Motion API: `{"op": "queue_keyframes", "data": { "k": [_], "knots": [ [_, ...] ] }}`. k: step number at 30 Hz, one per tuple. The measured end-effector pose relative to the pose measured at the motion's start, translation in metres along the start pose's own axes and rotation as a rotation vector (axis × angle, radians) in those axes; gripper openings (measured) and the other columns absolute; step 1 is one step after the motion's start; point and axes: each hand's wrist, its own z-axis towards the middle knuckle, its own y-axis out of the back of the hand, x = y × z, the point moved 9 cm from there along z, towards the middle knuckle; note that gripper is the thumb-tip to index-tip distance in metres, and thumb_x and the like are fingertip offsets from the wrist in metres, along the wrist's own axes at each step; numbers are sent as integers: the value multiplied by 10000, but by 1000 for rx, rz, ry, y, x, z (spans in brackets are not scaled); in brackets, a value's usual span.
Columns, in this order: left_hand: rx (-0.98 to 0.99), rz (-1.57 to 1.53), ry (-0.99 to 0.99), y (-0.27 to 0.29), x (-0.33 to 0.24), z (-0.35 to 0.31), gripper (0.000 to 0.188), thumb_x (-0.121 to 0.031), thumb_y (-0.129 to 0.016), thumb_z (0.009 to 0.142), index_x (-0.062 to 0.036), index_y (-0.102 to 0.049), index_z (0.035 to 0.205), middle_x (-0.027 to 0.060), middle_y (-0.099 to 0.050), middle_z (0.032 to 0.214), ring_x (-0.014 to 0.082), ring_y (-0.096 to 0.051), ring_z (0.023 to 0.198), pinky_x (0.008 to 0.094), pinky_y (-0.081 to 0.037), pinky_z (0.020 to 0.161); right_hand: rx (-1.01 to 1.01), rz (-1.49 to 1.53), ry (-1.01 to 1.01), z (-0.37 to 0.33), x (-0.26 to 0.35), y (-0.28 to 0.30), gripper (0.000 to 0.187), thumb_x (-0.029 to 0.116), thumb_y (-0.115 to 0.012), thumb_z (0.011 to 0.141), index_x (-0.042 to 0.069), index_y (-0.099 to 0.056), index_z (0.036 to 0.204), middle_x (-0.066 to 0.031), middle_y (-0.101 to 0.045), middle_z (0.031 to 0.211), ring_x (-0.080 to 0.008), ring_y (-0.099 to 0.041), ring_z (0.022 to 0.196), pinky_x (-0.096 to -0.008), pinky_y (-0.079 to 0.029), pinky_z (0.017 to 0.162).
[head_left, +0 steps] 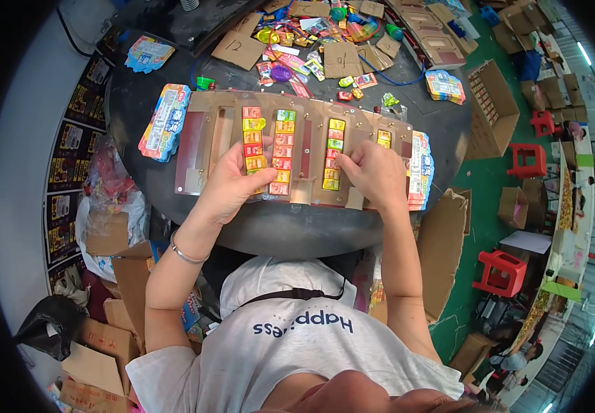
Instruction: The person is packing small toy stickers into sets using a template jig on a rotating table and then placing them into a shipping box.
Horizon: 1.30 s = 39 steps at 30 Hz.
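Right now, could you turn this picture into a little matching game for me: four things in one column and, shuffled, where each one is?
Things:
1. Left hand
2. Right hand
3. Silver bangle
4. Red stools

Places:
A. At the third column of small packets from the left
B. On the green floor
C. At the leftmost column of small packets
D. Around the left forearm

Pairs: 1-C, 2-A, 3-D, 4-B
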Motion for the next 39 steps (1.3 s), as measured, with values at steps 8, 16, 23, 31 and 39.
{"op": "queue_keyframes", "data": {
  "k": [8,16,23,31,39],
  "knots": [
    [85,63,-79,0,-10,-6,416,-29,-675,913,-1,-510,1294,90,-642,1131,162,-680,972,300,-581,860,243,723,77,-11,66,-45,316,286,-622,977,13,-659,823,-9,-629,657,-57,-575,592,-234,-458,533],
    [-265,1169,-209,83,-64,21,399,-367,-507,1015,14,-624,1039,144,-671,832,311,-699,695,405,-544,577,123,285,145,16,83,-47,355,309,-638,934,7,-663,750,-119,-654,650,-239,-648,595,-370,-502,562],
    [-709,1651,-403,55,-89,-26,256,-310,-662,906,-61,-621,949,123,-641,932,348,-650,914,482,-486,741,19,-167,141,-1,79,-23,366,379,-706,859,27,-699,760,-180,-671,690,-345,-677,660,-441,-522,632],
    [-634,1535,-490,81,-87,-22,206,-293,-718,866,-94,-667,862,64,-625,918,288,-554,884,444,-413,772,-349,65,-249,-55,-143,74,229,207,-672,930,-7,-645,854,-9,-538,641,-65,-464,614,-254,-411,566],
    [-390,1215,-329,106,-77,-11,223,-278,-756,829,-63,-710,793,56,-611,803,233,-560,826,397,-420,786,-332,323,-273,-72,-235,61,195,180,-681,940,-13,-659,916,75,-520,704,-23,-420,629,-206,-330,537]
  ]
}}
